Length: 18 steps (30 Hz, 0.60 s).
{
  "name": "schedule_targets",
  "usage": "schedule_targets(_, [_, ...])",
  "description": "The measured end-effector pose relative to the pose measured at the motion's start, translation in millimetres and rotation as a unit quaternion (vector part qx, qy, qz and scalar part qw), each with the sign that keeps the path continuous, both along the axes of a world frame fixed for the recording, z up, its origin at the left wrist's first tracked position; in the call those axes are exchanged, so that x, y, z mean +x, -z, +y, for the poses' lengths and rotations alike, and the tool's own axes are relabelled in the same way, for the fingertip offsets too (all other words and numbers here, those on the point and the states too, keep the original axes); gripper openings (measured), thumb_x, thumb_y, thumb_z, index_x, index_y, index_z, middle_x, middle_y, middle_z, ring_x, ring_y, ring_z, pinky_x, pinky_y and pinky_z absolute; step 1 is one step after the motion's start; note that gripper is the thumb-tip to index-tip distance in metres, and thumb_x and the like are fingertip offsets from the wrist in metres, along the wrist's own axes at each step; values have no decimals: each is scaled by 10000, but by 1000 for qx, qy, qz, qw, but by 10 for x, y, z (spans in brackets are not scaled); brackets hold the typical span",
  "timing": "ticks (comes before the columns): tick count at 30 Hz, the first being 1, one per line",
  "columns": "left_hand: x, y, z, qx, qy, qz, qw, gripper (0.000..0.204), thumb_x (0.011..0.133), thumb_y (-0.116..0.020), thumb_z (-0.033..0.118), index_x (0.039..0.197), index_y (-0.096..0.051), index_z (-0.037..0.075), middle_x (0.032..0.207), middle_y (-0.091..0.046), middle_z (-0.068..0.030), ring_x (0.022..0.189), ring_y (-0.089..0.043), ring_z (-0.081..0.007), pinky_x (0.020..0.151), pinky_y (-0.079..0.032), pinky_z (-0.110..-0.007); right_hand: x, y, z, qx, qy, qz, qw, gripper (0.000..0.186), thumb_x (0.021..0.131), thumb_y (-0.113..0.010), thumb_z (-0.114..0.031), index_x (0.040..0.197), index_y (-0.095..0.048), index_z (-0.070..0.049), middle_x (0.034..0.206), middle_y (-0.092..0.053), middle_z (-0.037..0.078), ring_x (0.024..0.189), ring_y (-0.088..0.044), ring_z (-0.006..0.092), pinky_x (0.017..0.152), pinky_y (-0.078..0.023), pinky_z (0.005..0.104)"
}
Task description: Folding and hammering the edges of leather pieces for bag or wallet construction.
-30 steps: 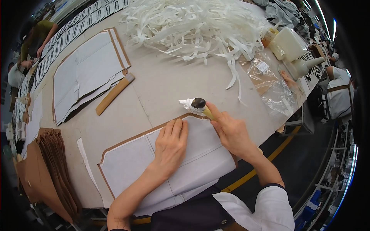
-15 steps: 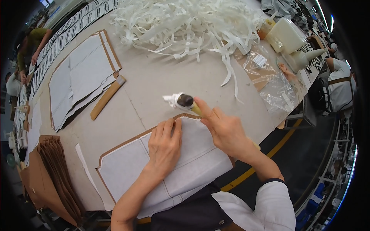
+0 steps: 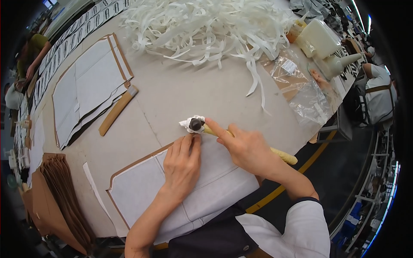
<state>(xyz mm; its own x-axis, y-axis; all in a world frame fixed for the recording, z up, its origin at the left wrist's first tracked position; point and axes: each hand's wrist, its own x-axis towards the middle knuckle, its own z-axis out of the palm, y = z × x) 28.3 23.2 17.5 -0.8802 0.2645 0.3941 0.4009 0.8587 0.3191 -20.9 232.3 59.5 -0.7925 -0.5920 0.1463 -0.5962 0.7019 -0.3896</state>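
At the near edge of the counter (image 3: 165, 103) lies a white panel (image 3: 219, 163) with a brown border (image 3: 140, 161). The left hand (image 3: 183, 163) rests on it palm down, fingers side by side and reaching the panel's far edge; its grip is slack, closed round nothing. The right hand (image 3: 247, 148) has its grip wrapped round the yellow handle (image 3: 284, 156) of a hammer (image 3: 196, 124). The hammer's head, with white stuff about it, is just beyond the left fingertips; whether it touches the panel cannot be told.

The border looks flat and in place along the panel's left edge, and along its far edge up to the left hand. Farther right, the hammer and right hand hide most of the edge, so what is left there cannot be told.

Toward the counter's left edge stands a brown stack (image 3: 51, 202), a white strip (image 3: 97, 189) near it. Farther off lies a wooden tool (image 3: 118, 112), just beside a pile (image 3: 92, 71) of white panels; its top one already looks brown-edged. Near the counter's right edge are a clear bag (image 3: 301, 92) and a white bottle (image 3: 340, 64). At the far side, white tapes (image 3: 206, 30) spread in a loose heap.
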Motion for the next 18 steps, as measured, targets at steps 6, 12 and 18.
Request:
schedule_targets(6, [-25,-10,33,0,12,19,1000,426,826,-749,2,1246,-696,-32,1176,-658,-138,1016,-656,-306,846,-542,-421,145,78,109,-34,44,19,998,661,967,-695,-131,1591,-478,-123,830,-576,106,583,-601,280,521,-502,414])
schedule_targets(12, [-33,-13,28,4,6,5,1000,424,825,-754,-2,1245,-695,-14,1154,-647,-128,1008,-648,-293,820,-532,-416,217,86,147,-38,59,7,998,656,979,-691,-138,1596,-469,-124,816,-578,113,584,-601,299,530,-502,423])
schedule_targets(18, [-5,-28,29,-11,-6,5,1000,425,825,-760,5,1245,-697,1,1165,-641,-121,1031,-639,-295,857,-526,-425,225,67,202,-100,72,-14,992,622,998,-675,-123,1590,-487,-157,831,-599,116,572,-593,325,546,-497,425])
